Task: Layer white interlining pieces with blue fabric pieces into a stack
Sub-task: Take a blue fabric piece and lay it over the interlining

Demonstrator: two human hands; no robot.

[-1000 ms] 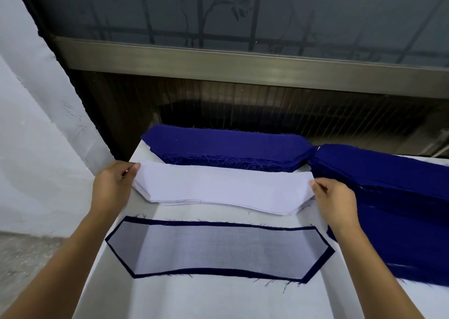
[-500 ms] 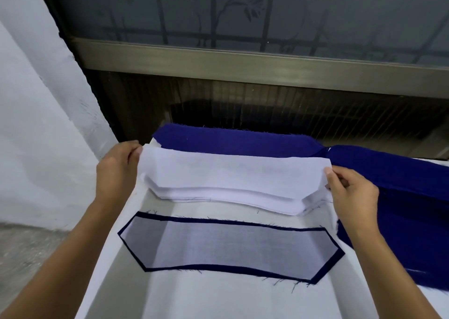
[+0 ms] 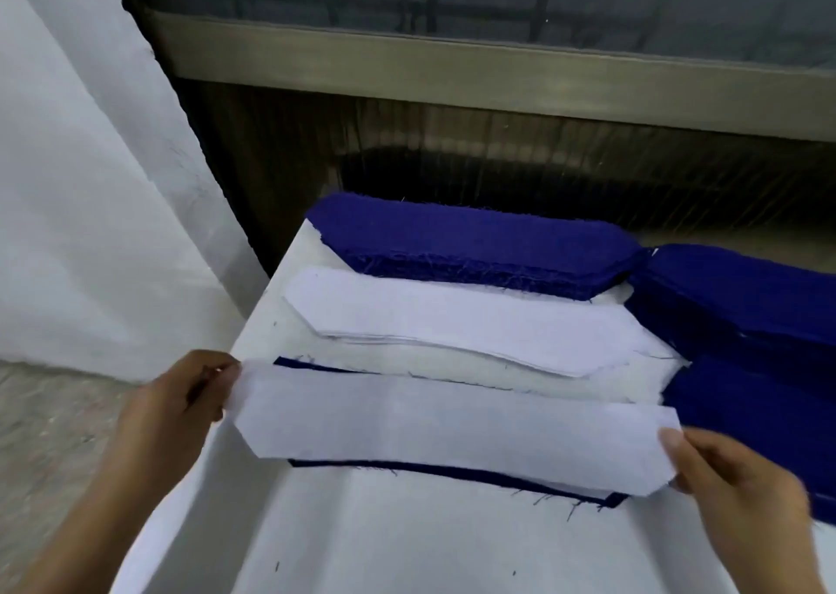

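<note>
Your left hand (image 3: 176, 406) and right hand (image 3: 742, 480) pinch an interlining (image 3: 452, 435) by its ends, taut, to square it over the stack (image 3: 606, 498).

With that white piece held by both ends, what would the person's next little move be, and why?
Probably lower it and shift it slightly to their right, onto the blue-edged piece below. The white interlining piece is stretched between the left hand and right hand just above that piece, whose blue border shows at the upper left and along the near and right edges, so the outlines are not yet matched.
</note>
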